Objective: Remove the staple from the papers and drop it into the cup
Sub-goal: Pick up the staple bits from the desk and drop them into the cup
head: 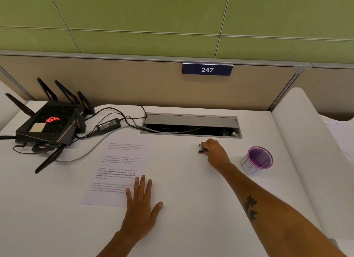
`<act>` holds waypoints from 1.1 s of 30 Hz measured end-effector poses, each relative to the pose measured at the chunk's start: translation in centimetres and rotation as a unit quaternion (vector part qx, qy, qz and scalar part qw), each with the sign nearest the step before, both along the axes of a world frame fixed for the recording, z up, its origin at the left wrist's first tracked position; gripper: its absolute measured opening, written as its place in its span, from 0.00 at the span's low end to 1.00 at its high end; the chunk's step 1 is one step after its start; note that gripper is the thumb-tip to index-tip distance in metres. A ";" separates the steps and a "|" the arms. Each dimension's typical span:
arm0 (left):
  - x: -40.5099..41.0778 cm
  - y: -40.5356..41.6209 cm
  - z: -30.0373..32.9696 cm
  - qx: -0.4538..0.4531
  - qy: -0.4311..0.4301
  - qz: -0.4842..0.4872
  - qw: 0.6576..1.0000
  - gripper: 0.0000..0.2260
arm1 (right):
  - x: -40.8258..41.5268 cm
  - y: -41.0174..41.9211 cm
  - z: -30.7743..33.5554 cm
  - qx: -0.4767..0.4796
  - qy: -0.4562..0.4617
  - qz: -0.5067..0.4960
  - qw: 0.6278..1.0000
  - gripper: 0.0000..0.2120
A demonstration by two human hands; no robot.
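White printed papers (122,166) lie flat on the white desk, left of centre. My left hand (140,201) rests flat on the desk with fingers spread, its fingertips on the papers' lower right corner. My right hand (215,151) reaches forward with its fingers closed around a small dark staple remover (201,148) that touches the desk. A purple mesh cup (258,159) with a white paper wrap stands upright to the right of that hand. The staple itself is too small to see.
A black router (49,122) with antennas, its power brick (109,124) and cables sit at the back left. An open cable hatch (191,125) is set into the desk behind the papers. A beige partition closes the back. A white raised divider (306,141) borders the right.
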State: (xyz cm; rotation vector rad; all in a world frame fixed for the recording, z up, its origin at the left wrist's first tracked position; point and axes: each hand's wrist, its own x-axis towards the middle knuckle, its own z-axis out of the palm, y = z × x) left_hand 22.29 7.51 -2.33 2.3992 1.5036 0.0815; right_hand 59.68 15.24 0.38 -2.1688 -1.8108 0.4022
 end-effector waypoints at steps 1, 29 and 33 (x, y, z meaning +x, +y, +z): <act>0.2 -0.1 0.0 -0.002 0.003 0.000 1.000 0.38 | 0.1 0.0 -0.2 0.001 0.001 0.002 1.000 0.20; 11.5 -5.0 2.4 -0.049 0.014 -0.158 0.986 0.42 | 0.2 -24.7 -0.3 0.042 -0.039 -0.155 0.986 0.35; 13.2 -6.3 1.6 -0.072 0.046 -0.164 0.983 0.45 | -0.2 -27.7 -0.8 0.006 -0.065 -0.239 0.969 0.39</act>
